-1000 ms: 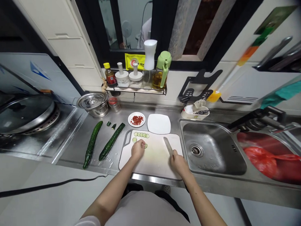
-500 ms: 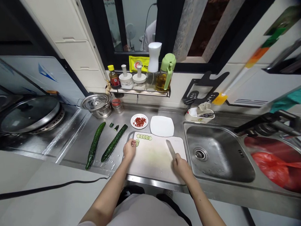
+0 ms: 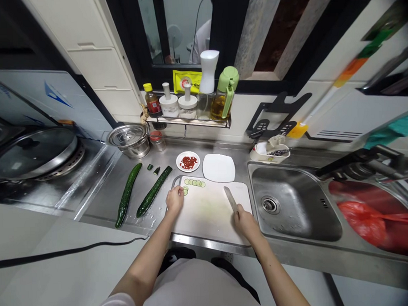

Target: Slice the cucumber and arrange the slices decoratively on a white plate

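My right hand (image 3: 245, 221) is closed around the handle of a kitchen knife (image 3: 230, 199), its blade slanting up and left over the right part of the white cutting board (image 3: 213, 228). At the board's upper left, my left hand (image 3: 175, 198) has its fingers pinched at a few thin cucumber slices (image 3: 185, 190). Just above, a row of cucumber slices (image 3: 195, 183) lies overlapping along the board's top edge. Left of the board rest a cut cucumber (image 3: 154, 192) and a whole cucumber (image 3: 128, 196), with small cucumber end pieces (image 3: 156, 170) behind them.
Behind the board stand a small plate of chopped red pieces (image 3: 188, 162) and a white square plate (image 3: 218, 167). The steel sink (image 3: 299, 212) lies to the right. A lidded pot (image 3: 133, 142) and a covered wok (image 3: 35, 152) are leftward. A condiment shelf (image 3: 189, 120) hangs above.
The camera view has shifted slightly. Both hands, the knife and the cucumber slices keep nearly the same places on the board.
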Demonstrator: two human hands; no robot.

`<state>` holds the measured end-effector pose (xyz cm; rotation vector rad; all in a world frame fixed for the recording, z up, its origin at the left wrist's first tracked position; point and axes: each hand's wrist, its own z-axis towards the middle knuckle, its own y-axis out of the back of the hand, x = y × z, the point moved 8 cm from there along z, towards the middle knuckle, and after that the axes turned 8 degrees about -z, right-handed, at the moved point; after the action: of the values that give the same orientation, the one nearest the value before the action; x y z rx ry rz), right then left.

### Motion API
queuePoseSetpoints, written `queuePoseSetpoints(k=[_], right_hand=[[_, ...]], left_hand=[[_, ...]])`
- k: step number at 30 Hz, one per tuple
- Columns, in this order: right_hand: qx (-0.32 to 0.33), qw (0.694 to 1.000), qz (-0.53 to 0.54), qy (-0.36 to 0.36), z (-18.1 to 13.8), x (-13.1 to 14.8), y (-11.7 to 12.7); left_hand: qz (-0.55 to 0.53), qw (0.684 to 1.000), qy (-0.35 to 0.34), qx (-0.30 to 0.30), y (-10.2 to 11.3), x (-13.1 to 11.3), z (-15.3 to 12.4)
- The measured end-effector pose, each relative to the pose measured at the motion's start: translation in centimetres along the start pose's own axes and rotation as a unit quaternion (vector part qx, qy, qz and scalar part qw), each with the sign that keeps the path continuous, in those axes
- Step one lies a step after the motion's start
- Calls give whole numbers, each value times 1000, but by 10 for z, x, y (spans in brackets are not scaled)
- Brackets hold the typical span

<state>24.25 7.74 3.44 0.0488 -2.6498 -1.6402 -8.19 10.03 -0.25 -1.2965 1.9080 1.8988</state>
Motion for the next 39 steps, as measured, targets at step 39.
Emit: queuePoseSetpoints(k=[39], right_hand=[[33,999,16,-3,0,-2,-5]], left_hand=[[141,964,-205,96,-61,-101,14]])
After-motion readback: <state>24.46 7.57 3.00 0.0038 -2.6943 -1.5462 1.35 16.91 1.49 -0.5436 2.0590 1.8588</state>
